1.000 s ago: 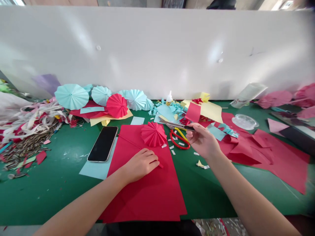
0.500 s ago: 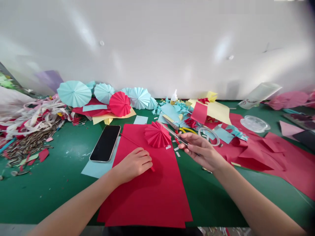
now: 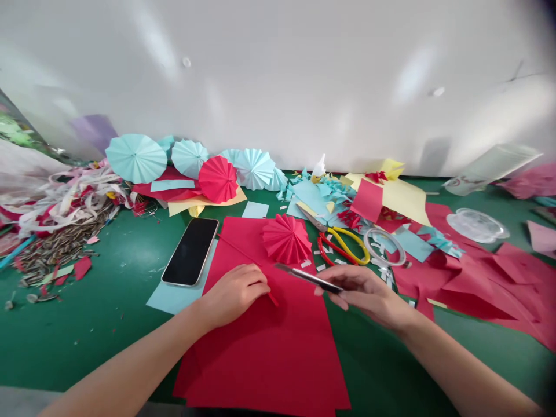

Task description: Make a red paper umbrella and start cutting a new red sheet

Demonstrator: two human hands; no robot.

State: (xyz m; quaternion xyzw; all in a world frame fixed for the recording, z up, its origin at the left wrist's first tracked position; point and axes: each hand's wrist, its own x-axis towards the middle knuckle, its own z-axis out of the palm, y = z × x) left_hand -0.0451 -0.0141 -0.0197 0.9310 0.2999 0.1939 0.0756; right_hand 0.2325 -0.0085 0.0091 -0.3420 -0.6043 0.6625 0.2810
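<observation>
My left hand (image 3: pixel 237 292) rests on a stack of red paper (image 3: pixel 264 353) with its fingers curled down. Under them lies a thin red strip (image 3: pixel 273 299), whose ends show on both sides of the hand. A slim utility knife (image 3: pixel 310 278) with a silver front and dark rear is held in my right hand (image 3: pixel 362 292). Its tip points left, above the paper and near the left fingers. Just beyond the tip a pleated red paper rosette (image 3: pixel 286 238) lies on the far end of the stack.
A phone (image 3: pixel 191 252) lies left of the stack on light blue paper. Scissors (image 3: pixel 343 240) with red and yellow handles and a clear tape roll (image 3: pixel 385 246) lie to the right. Blue rosettes (image 3: pixel 136 158) line the wall. Wire-like scraps (image 3: pixel 69 231) are heaped at left.
My right hand has brought the knife down and nearer, turning it flatter, so the scissors are now more fully visible. My left hand stays on the strip. The view has shifted slightly.
</observation>
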